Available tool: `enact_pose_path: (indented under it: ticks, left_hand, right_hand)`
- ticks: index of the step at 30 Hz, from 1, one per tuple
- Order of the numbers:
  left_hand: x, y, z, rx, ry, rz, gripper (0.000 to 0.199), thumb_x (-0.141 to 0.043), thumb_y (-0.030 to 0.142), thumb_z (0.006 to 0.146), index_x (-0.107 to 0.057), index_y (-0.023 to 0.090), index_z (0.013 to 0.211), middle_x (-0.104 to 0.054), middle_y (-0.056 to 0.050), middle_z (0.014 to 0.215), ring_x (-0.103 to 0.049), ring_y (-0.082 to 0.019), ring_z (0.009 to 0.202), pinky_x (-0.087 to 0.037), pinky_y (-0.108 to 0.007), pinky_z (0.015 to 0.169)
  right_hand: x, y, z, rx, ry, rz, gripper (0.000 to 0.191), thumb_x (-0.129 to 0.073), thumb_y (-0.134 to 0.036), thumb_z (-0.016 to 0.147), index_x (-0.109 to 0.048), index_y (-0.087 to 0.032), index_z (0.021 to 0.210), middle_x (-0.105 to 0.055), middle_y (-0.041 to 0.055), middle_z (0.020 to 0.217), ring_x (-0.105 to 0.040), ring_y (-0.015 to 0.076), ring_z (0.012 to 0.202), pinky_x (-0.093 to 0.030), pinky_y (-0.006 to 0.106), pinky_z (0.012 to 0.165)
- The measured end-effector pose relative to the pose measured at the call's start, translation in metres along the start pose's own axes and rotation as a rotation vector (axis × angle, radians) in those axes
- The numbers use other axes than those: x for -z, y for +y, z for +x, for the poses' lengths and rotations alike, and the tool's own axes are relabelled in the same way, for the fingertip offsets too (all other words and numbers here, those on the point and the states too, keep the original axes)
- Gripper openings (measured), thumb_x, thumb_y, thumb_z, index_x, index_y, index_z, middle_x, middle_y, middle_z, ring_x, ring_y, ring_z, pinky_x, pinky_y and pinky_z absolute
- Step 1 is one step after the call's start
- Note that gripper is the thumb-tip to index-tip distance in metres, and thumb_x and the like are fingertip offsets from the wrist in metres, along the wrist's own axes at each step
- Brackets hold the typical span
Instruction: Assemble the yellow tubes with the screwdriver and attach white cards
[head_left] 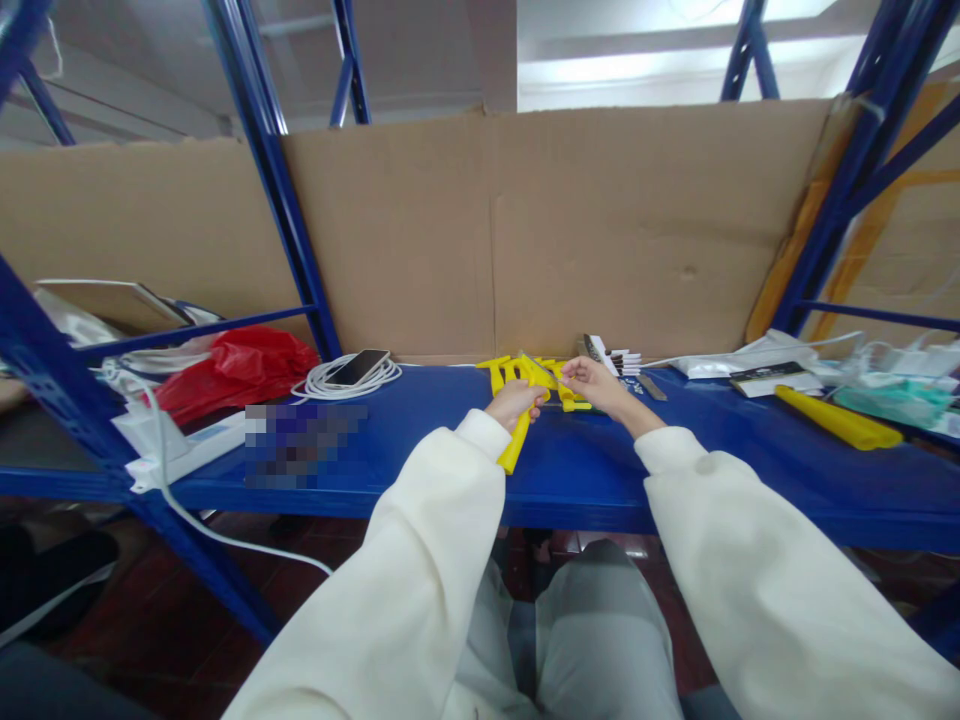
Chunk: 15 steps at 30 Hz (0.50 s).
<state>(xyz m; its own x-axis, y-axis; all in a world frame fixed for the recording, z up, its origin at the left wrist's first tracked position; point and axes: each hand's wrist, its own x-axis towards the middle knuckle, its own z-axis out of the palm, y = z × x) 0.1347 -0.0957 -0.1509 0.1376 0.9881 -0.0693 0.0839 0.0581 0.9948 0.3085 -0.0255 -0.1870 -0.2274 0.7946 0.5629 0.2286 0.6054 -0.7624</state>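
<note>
My left hand is closed around a yellow plastic tool with a long tapered handle, which points down toward the table's front edge. Just right of its upper end, the fingers of my right hand are pinched together. A thin greyish strip runs between that end and my right fingertips; whether my fingers grip it is too small to tell. Behind and beneath my hands lie several similar yellow plastic pieces, partly hidden. Right of my right hand are several small white sticks with dark ends and a flat grey strip.
A phone rests on a coiled white cable at left, near a red plastic bag and a white power strip. A yellow tapered piece lies at right. Cardboard walls the back; blue posts flank the blue table.
</note>
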Motion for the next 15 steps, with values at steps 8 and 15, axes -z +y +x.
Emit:
enact_pose_path:
  ticks: [8, 15]
  left_hand:
    - [-0.0030, 0.0016, -0.0024, -0.016, -0.031, 0.024, 0.021, -0.050, 0.006, 0.091, -0.048, 0.019, 0.074, -0.042, 0.009, 0.049, -0.035, -0.004, 0.034, -0.024, -0.019, 0.040]
    - [-0.0037, -0.0001, -0.0002, -0.037, -0.051, 0.023, 0.015, -0.051, 0.005, 0.090, -0.054, 0.016, 0.081, -0.043, 0.009, 0.047, -0.037, -0.005, 0.034, -0.025, -0.020, 0.040]
  right_hand:
    - [-0.0039, -0.0021, -0.0025, -0.046, -0.010, 0.028, 0.029, -0.078, -0.035, 0.066, -0.055, -0.021, 0.077, -0.062, -0.0001, 0.079, -0.061, 0.0153, 0.078, -0.054, 0.040, 0.085]
    - [-0.0050, -0.0044, -0.0029, -0.056, 0.008, 0.017, 0.026, -0.077, -0.034, 0.067, -0.056, -0.021, 0.077, -0.061, -0.0002, 0.078, -0.061, 0.0162, 0.080, -0.053, 0.040, 0.086]
